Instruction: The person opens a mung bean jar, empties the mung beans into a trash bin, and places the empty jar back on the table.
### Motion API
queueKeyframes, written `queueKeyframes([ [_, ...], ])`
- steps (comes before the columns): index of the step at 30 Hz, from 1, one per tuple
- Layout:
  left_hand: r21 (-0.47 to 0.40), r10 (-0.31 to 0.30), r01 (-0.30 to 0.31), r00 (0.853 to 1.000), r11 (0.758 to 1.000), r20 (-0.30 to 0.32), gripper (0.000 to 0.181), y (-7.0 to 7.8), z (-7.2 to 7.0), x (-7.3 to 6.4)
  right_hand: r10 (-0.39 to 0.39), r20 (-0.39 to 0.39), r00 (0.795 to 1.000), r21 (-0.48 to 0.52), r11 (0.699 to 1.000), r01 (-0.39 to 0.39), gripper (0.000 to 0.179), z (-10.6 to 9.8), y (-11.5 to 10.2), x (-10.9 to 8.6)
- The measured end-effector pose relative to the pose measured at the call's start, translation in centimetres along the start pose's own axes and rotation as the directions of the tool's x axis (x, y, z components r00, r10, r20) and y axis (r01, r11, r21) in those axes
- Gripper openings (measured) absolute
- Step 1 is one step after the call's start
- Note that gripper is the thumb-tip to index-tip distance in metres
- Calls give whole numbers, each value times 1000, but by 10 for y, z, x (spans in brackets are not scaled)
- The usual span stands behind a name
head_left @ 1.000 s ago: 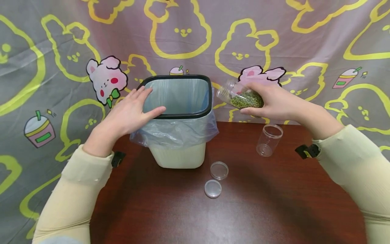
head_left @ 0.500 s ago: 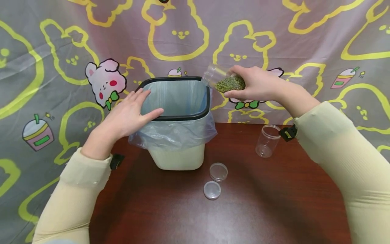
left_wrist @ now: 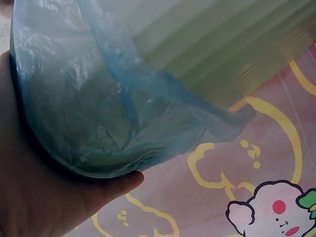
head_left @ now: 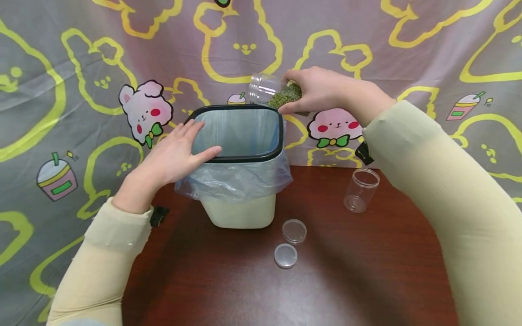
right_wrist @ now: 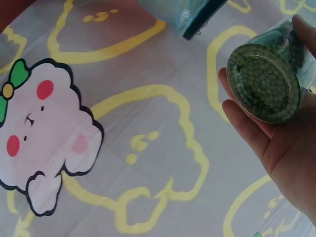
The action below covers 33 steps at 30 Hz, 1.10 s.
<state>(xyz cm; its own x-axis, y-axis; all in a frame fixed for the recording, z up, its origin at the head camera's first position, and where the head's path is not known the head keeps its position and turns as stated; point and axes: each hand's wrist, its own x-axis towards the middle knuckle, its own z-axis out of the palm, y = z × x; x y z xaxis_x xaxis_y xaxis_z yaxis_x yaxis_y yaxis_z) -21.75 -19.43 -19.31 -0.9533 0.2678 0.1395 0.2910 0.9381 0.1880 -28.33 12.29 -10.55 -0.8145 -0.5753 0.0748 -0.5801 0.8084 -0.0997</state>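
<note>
A cream trash bin (head_left: 244, 210) with a black rim and a pale blue bag lining it stands upright at the back of the table. My left hand (head_left: 169, 156) rests on the bin's left rim, fingers and thumb extended. The bag (left_wrist: 98, 98) fills much of the left wrist view, hanging over the rim. My right hand (head_left: 322, 88) grips a clear jar (head_left: 261, 89) of green mung beans (head_left: 287, 94), its open mouth tilted left over the bin's back right corner. The beans lie behind the jar's neck. In the right wrist view, the jar's base (right_wrist: 264, 84) shows beans inside.
An open clear jar (head_left: 361, 190) stands on the dark wood table (head_left: 326, 290) at the right. Two round lids, one clear (head_left: 294, 231) and one frosted (head_left: 285, 256), lie in front of the bin. A patterned cloth (head_left: 228, 40) hangs behind.
My right hand has carried the jar of mung beans left and up, from beside the bin to above its right edge. The left hand stays on the rim.
</note>
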Motion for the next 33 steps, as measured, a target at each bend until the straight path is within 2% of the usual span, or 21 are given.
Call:
queueKeyframes([
  [5, -2, 2, -2, 1000, 1000, -1, 97, 0, 1, 1, 1, 12, 1000, 0, 1000, -1, 75, -6, -8, 12],
  [12, -10, 1, -1, 1000, 1000, 6, 98, 1, 1, 1, -41, 41, 998, 16, 999, 40, 77, -7, -19, 23],
  [20, -18, -1, 1, 1000, 1000, 12, 98, -1, 2, 1, -60, 80, 995, -35, 997, 63, 78, -13, -28, 35],
  [27, -13, -1, 1, 1000, 1000, 11, 99, 0, 3, 2, -51, 28, 998, -88, 995, 54, 78, -24, -34, 39],
  [33, -18, -13, 13, 1000, 1000, 13, 99, -1, 1, 2, -52, 4, 999, -78, 996, 52, 79, -25, -38, 41],
])
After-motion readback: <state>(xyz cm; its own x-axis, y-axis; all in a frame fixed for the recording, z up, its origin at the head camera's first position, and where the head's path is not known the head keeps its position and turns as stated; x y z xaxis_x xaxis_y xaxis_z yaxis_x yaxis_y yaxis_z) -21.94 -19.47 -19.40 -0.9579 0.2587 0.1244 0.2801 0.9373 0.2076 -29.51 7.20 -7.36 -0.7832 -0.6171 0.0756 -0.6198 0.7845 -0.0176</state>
